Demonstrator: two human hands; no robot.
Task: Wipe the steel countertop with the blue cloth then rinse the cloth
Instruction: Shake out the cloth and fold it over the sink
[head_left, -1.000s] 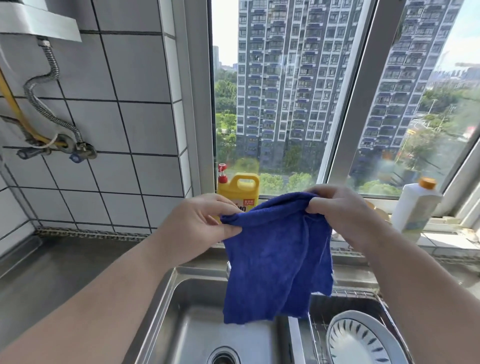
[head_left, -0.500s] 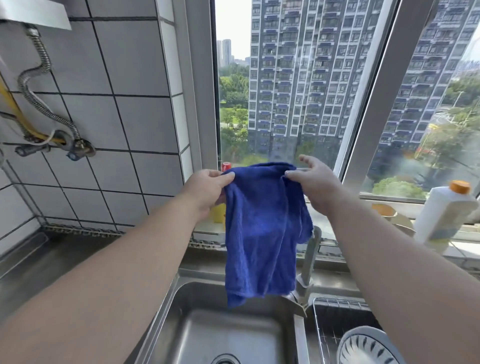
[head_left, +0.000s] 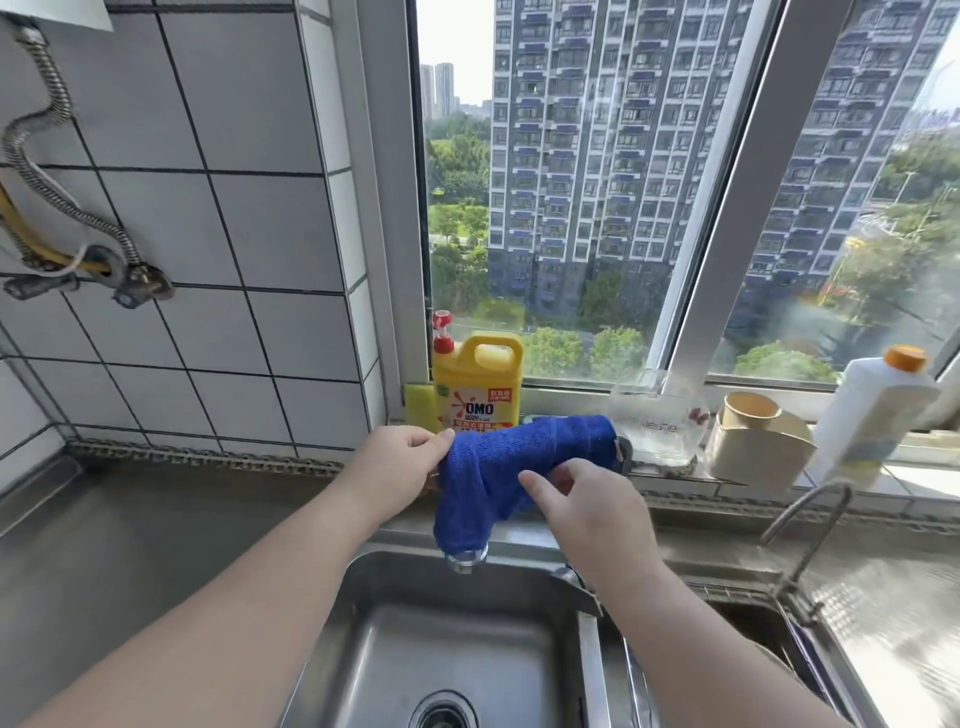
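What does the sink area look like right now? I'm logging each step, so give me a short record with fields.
cloth: blue cloth draped over the faucet, one end hanging toward the sink
left hand: pinches the cloth's left end
right hand: fingers loosely spread at the cloth's front, no clear grip
windowsill: yellow detergent bottle, beige holder, white bottle
water: none visibly running

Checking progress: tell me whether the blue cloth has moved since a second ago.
Yes. The blue cloth has come down from window height and now drapes over the faucet.
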